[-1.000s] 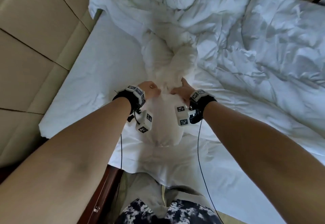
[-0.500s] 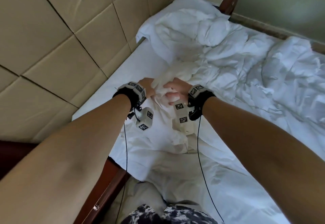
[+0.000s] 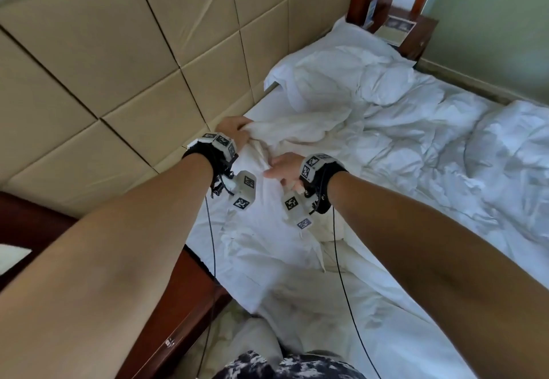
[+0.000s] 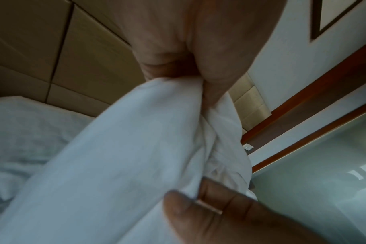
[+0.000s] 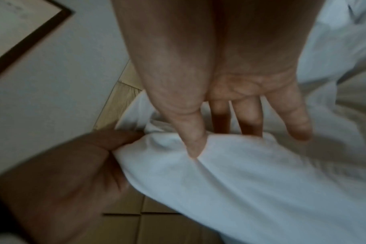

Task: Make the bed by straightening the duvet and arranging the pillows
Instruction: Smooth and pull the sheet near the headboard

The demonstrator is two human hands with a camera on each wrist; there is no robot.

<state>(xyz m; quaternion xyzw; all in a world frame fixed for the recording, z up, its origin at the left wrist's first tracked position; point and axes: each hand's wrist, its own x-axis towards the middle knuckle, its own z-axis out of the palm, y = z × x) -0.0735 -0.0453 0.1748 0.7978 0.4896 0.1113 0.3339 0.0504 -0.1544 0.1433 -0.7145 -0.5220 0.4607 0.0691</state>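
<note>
The white duvet (image 3: 416, 146) lies crumpled across the bed. One bunched end (image 3: 285, 132) of it reaches toward the padded headboard. My left hand (image 3: 233, 132) grips that end close to the headboard; the left wrist view shows the fabric (image 4: 136, 148) clenched in my left hand (image 4: 178, 72). My right hand (image 3: 282, 167) is a little nearer to me, its straight fingers (image 5: 249, 115) and thumb resting on a fold of the same duvet (image 5: 251, 181). A white pillow (image 3: 320, 60) lies at the far end against the headboard, partly under the duvet.
The beige padded headboard (image 3: 118, 66) runs along the left. The dark wooden bed frame (image 3: 178, 304) is just below my left forearm. A wooden nightstand (image 3: 413, 34) stands at the far corner by a green wall. The bare white sheet (image 3: 214, 230) shows beneath my wrists.
My left hand has carried the bunched duvet end away from me toward the headboard. My right hand has gone from a fist on the fabric to straight fingers. The head view has tilted up.
</note>
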